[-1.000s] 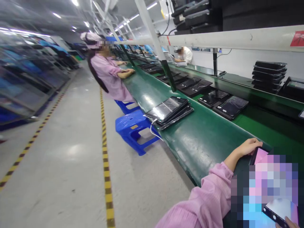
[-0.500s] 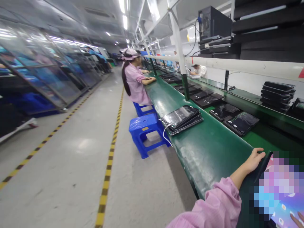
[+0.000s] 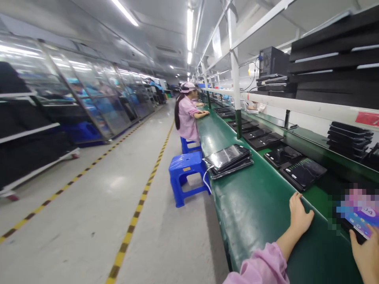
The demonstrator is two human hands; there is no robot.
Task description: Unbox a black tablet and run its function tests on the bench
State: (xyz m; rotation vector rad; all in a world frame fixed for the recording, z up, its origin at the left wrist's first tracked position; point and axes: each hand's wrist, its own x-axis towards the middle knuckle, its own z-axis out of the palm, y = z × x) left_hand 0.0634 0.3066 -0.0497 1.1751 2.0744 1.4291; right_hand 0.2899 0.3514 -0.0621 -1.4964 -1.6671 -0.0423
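Observation:
My left hand [image 3: 300,216] rests at the inner edge of the green bench top [image 3: 251,205], thumb and fingers apart, holding nothing. At the lower right, my right hand [image 3: 367,250] grips the near edge of a tablet [image 3: 358,225] whose screen is lit; its fingers lie over the screen and part of the hand is cut off by the frame. The tablet is over the sunken green lane beyond the bench edge. Farther along that lane, the closest dark tablet [image 3: 304,173] lies on a black tray.
A stack of wrapped tablets [image 3: 227,157] with a white cable [image 3: 206,181] lies on the bench. Blue stools [image 3: 186,163] stand beside it, and a co-worker in pink [image 3: 188,112] sits farther along. White posts [image 3: 235,71] and a rail [image 3: 319,104] run above the lane.
My left hand has come away from the tablet's edge. The tablet has moved over the lane in my right hand. My view has swung left, so the scene sits farther right.

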